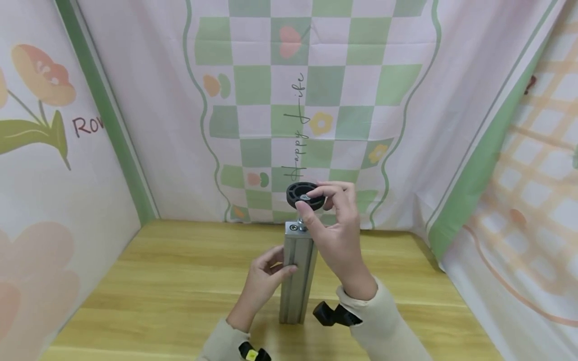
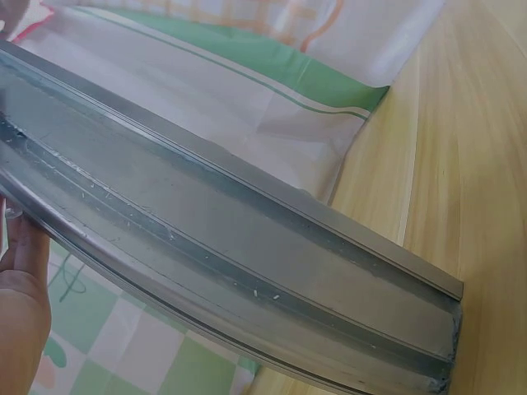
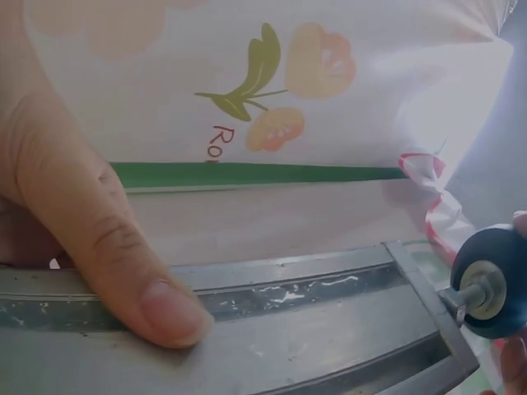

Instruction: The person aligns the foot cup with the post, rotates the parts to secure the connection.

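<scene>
An aluminium profile (image 1: 295, 286) stands upright on the wooden table. At its top end sits a black round levelling foot (image 1: 292, 197) on a metal stem with a nut. My right hand (image 1: 340, 235) pinches the foot's rim between thumb and fingers. Lower down, my left hand (image 1: 266, 273) grips the profile's left side, its thumb across the front. In the right wrist view, that thumb (image 3: 156, 300) presses along a groove, and the foot (image 3: 490, 247) appears at the profile's end. The left wrist view shows the grooved profile (image 2: 230, 222) reaching down to the tabletop.
The wooden table (image 1: 180, 281) runs back to a hanging cloth (image 1: 253, 120) with a green check print. Printed cloths also hang at the left (image 1: 67, 200) and right (image 1: 533, 210). A screw head (image 1: 293, 227) shows in the profile's top face.
</scene>
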### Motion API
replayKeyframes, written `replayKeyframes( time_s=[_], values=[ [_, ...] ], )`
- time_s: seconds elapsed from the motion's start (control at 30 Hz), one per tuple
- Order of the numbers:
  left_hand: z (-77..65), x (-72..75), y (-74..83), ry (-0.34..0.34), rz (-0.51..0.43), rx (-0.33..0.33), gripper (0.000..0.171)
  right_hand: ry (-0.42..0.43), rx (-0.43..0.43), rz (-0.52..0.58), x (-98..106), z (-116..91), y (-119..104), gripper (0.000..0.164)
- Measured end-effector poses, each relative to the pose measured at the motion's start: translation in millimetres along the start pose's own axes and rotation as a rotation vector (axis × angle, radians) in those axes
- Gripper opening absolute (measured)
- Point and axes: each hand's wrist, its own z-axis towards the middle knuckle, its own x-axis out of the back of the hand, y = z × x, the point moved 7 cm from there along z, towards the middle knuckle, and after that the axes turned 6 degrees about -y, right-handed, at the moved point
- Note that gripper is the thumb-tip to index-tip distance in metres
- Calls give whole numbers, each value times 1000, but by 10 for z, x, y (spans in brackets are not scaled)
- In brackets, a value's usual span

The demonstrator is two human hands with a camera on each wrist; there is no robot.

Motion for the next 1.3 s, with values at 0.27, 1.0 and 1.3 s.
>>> replayKeyframes(
  time_s=[0.27,1.0,1.3],
  values=[
    [5,10,-9,4,9,-5,40,15,11,-96,12,4,-59,35],
    [6,0,5,11,-1,8,39,-329,-168,672,-132,144,336,47],
    [4,8,-15,12,-7,15,40,-280,-237,785,-205,80,438,40]
  ],
)
